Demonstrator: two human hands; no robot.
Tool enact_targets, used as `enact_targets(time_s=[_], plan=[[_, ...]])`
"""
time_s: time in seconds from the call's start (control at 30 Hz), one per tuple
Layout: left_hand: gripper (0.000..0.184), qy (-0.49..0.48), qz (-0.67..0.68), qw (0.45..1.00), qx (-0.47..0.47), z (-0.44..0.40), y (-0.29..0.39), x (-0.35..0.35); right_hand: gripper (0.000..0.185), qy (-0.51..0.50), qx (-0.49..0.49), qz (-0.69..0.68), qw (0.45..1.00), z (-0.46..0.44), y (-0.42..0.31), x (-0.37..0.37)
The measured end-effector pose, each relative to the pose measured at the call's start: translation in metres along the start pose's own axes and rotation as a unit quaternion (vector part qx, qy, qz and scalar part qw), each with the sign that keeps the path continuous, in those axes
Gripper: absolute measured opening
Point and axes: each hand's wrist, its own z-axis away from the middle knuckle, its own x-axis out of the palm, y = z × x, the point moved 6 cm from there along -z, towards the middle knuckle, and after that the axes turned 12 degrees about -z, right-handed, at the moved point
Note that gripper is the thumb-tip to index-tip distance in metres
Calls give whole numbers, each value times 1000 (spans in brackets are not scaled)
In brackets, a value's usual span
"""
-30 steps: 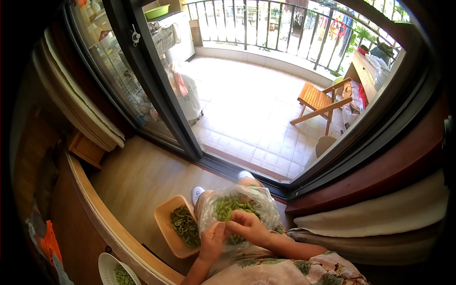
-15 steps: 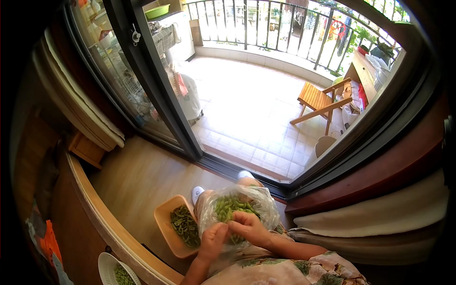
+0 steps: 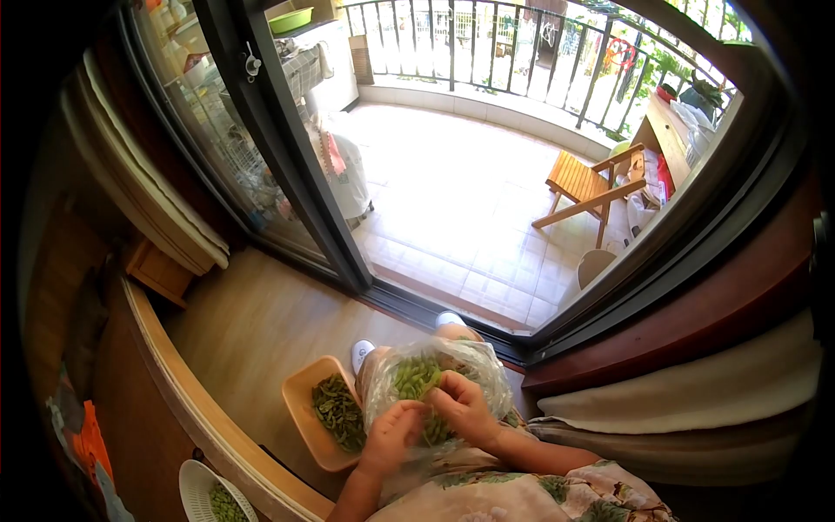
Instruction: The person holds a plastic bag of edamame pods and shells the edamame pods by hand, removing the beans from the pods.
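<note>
On my lap lies a clear plastic bag [image 3: 491, 370] of green soybean pods [image 3: 416, 376], its mouth spread wide. Just above the pods, my right hand [image 3: 464, 409] pinches what looks like a single green pod between thumb and fingers. My left hand [image 3: 393, 437] is close beside it, with fingertips pressed together; whatever they hold is too small to make out. To the left, an orange plastic basin [image 3: 303, 409] contains darker green pods or empty shells [image 3: 337, 413]. A white colander [image 3: 193, 483] at the lower left holds green shelled beans [image 3: 226, 505].
A curved wooden edge [image 3: 187, 391] runs between the colander and the basin. Ahead, a sliding glass door with a dark frame [image 3: 287, 148] opens onto a tiled balcony [image 3: 444, 191]. A wooden folding chair [image 3: 578, 184] stands out there by the railing [image 3: 487, 52].
My right hand has risen slightly and tilted toward the pods. My left hand has shifted a little, and its fingertips now sit slightly lower than the right ones.
</note>
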Motion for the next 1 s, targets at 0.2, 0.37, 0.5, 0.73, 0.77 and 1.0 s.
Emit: enact_targets(time_s=[0.2, 0.37, 0.5, 0.73, 0.77, 1.0], plan=[[21, 42, 159, 986, 16, 6, 3, -22, 12, -13, 11, -18, 1000, 2, -8, 6], [19, 176, 178, 964, 91, 39, 31, -78, 13, -19, 36, -12, 999, 3, -8, 5], [21, 390, 68, 902, 173, 110, 48, -169, 13, -18, 40, -4, 999, 2, -5, 2], [29, 664, -179, 716, 122, 263, 14, -302, 13, -37, 47, -2, 998, 2, -5, 6], [26, 684, -230, 687, 90, 283, -15, -340, 13, -39, 48, -5, 998, 2, -6, 7], [19, 564, -578, 572, -144, 297, -72, -353, 12, -46, 44, -19, 998, 3, -6, 10]])
